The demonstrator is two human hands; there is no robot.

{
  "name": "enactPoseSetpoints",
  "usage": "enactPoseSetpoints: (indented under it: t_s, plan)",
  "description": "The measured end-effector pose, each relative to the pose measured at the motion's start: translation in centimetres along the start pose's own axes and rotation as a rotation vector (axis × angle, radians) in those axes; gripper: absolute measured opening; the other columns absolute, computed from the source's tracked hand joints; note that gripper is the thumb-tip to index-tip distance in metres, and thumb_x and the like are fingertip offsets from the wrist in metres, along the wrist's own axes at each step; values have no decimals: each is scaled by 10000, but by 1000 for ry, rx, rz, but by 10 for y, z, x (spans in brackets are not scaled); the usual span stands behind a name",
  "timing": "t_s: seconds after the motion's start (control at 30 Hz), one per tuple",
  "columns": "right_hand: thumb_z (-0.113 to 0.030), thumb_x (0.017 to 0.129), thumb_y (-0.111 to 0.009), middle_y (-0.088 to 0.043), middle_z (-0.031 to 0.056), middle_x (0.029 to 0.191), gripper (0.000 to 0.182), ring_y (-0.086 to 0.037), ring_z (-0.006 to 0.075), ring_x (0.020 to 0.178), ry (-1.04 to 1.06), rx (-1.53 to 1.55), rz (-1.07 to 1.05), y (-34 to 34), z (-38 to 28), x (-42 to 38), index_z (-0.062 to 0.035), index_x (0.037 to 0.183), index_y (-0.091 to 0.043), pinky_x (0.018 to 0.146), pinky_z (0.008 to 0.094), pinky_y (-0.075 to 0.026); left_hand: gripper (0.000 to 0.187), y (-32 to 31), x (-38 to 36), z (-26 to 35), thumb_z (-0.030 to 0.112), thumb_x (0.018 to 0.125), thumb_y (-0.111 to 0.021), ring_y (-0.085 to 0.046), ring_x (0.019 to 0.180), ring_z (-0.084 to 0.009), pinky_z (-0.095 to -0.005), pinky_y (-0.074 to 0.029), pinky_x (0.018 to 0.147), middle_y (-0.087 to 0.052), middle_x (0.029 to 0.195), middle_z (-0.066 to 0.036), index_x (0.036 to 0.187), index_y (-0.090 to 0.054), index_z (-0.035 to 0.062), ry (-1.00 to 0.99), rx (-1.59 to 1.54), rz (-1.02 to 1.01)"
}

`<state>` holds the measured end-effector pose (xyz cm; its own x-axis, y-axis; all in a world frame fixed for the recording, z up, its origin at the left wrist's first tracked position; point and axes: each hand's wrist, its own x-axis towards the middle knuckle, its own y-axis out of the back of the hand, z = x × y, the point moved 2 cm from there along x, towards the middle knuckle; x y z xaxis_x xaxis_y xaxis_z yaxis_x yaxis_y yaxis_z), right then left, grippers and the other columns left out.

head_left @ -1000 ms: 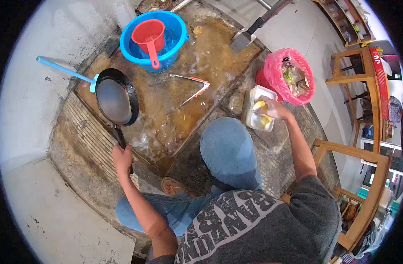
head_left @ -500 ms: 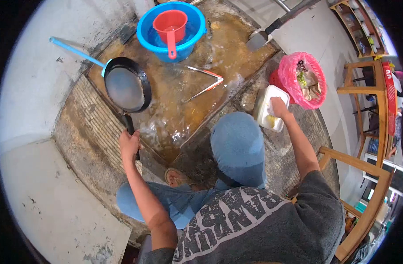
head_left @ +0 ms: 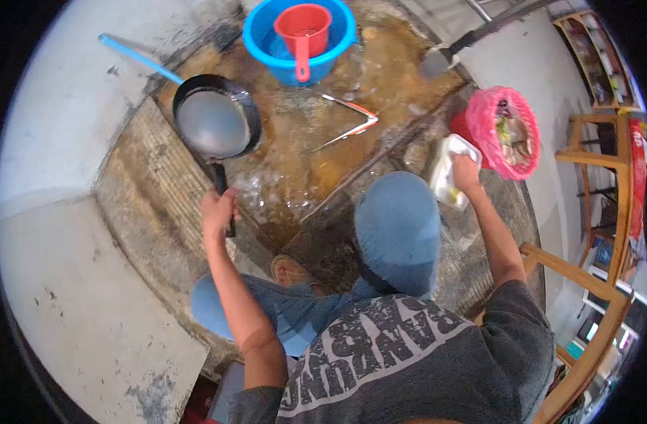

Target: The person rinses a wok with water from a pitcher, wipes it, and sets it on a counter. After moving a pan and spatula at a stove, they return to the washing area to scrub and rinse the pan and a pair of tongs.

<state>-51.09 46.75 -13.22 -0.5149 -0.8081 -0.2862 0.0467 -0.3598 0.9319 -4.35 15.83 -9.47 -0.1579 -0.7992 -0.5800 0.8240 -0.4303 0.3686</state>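
Note:
My left hand [head_left: 217, 210] grips the black handle of a dark frying pan [head_left: 216, 119] that rests on the wet floor. My right hand [head_left: 467, 173] reaches into a white plastic container [head_left: 445, 169] on the ground by my right knee; its fingers are down inside and I cannot see what they touch. A bit of yellow shows in the container.
A blue bucket [head_left: 267, 44] with a red dipper [head_left: 302, 28] stands at the top. Metal tongs [head_left: 345, 120] lie on the wet brown floor [head_left: 295, 155]. A pink-lined bin [head_left: 511, 131] sits beside the container. A wooden chair frame [head_left: 592, 297] stands at right, and a blue-handled tool [head_left: 136, 56] lies behind the pan.
The view has shifted so everything sits higher and further right. My right hand has gone from holding something yellow above the container to reaching down into it. My left hand keeps its hold on the pan.

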Motion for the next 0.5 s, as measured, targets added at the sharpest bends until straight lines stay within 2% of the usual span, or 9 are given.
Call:
enactPoseSetpoints:
  t_s: [0.03, 0.1, 0.13, 0.23, 0.27, 0.37, 0.5]
  plan:
    - [-84, 722, -521, -622, 204, 806, 150, -618, 305, 813, 18, 103, 75, -8, 10, -2, -6, 807, -617, 750, 415, -475, 161, -3, 0, 0, 126, 811, -558, -455, 417, -120, -271, -379, 373, -484, 561, -39, 794, -470, -7, 18, -21, -12]
    - [-138, 689, -609, -617, 209, 830, 254, -605, 340, 834, 138, 100, 25, 14, 15, -8, -19, 912, -599, 770, 430, -453, 162, -6, -7, 10, 140, 819, -559, -433, 422, -94, -249, -369, 372, -456, 559, -14, 798, -457, 16, 34, -96, -102]
    - [-177, 640, -685, -603, 208, 903, 441, -579, 352, 894, 107, 312, -17, 32, 16, -13, -59, 1043, -551, 809, 417, -432, 159, -8, -8, 10, 139, 822, -554, -426, 427, -85, -242, -365, 376, -449, 565, -6, 784, -451, 25, 54, -136, -132]
    - [-194, 638, -697, -577, 198, 997, 541, -544, 339, 974, 138, 733, -35, 53, 26, -19, -100, 1132, -499, 859, 388, -408, 188, -14, -3, 5, 168, 844, -537, -400, 425, -65, -223, -347, 386, -419, 542, 25, 715, -439, 73, 111, -304, -219]
    - [-170, 658, -671, -553, 196, 1056, 538, -517, 332, 1021, 99, 771, -57, 61, 23, -23, -86, 1155, -484, 897, 361, -386, 211, -15, -2, 2, 182, 854, -530, -390, 422, -60, -217, -340, 389, -408, 527, 37, 687, -437, 92, 128, -370, -239]
    - [-159, 667, -657, -552, 194, 1072, 575, -506, 346, 1041, 159, 788, 26, 56, 14, -23, -77, 1196, -448, 906, 374, -380, 180, -21, 7, -8, 172, 873, -502, -383, 439, -49, -199, -340, 403, -403, 555, 41, 725, -441, 91, 166, -530, -313]
    - [-168, 672, -643, -543, 231, 1043, 609, -507, 372, 997, 91, 678, 28, 3, 19, -11, -31, 1220, -415, 914, 406, -370, 135, -21, 12, -11, 144, 878, -489, -405, 481, -44, -183, -355, 436, -431, 613, 35, 765, -443, 87, 229, -624, -360]
